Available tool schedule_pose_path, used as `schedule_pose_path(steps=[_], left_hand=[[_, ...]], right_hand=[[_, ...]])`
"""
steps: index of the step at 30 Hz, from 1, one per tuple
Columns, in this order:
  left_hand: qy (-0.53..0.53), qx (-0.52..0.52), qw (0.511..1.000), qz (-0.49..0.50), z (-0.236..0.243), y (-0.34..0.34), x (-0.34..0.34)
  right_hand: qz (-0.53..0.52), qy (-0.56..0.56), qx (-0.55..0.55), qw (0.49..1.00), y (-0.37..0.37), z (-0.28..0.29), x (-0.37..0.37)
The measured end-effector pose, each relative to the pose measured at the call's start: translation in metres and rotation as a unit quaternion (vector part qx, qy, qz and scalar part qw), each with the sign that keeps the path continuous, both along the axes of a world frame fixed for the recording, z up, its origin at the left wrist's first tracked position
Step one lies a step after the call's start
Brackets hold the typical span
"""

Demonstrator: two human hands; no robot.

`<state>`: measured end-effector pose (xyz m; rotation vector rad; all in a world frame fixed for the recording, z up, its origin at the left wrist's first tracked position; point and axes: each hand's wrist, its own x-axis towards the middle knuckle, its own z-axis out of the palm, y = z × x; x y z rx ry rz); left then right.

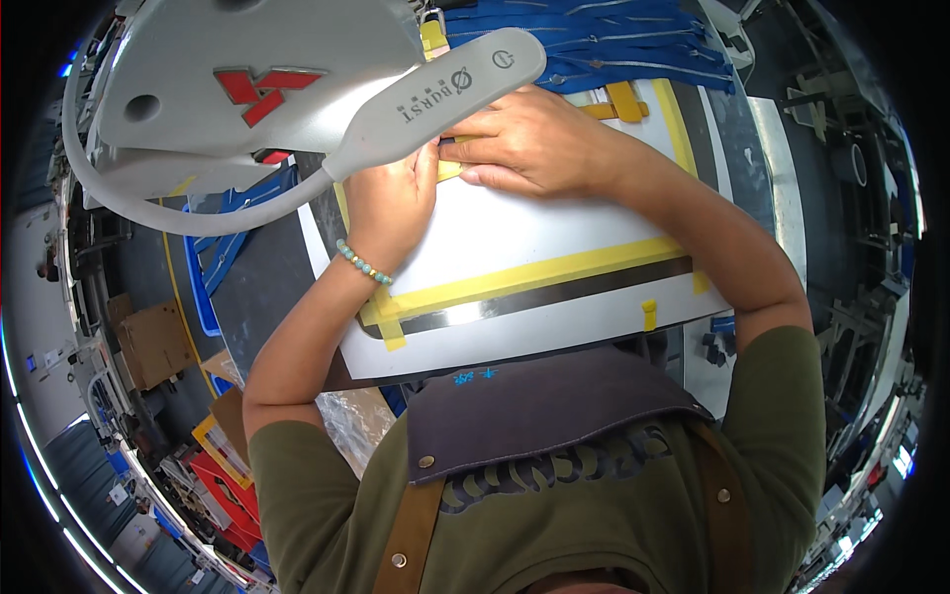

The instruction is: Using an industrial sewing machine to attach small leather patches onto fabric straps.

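My left hand (396,203), with a beaded bracelet, is partly under a grey gooseneck lamp head (435,84). Its fingers look closed, but what they hold is hidden. My right hand (529,144) lies beside it, fingers loosely extended and slightly bent, fingertips partly under the lamp at a small yellow piece (448,170). Both are over a white board (524,223) edged with yellow tape (524,270). A large pale machine housing (198,64) with a red emblem stands at upper left.
Blue straps with zips (623,40) lie at the back, near a tan piece (625,102). A blue tray (205,302) with blue strips is left of the board. Cardboard boxes (148,346) and red bins (223,495) sit farther left.
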<state>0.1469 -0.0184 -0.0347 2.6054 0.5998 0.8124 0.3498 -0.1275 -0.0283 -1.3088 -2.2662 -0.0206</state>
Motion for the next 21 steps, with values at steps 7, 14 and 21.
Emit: schedule_pose_path(steps=[7, 14, 21], left_hand=[[0.013, 0.094, 0.993, -0.067, 0.016, 0.000, -0.013], [0.029, 0.245, 0.951, -0.185, 0.026, 0.024, -0.032], [0.040, 0.232, 0.951, -0.200, 0.021, 0.028, -0.034]], right_hand=[[-0.017, 0.021, 0.042, 0.999, -0.004, -0.006, -0.002], [-0.092, 0.061, 0.120, 0.987, -0.004, 0.007, 0.015], [-0.043, 0.047, 0.104, 0.993, -0.005, 0.008, 0.005]])
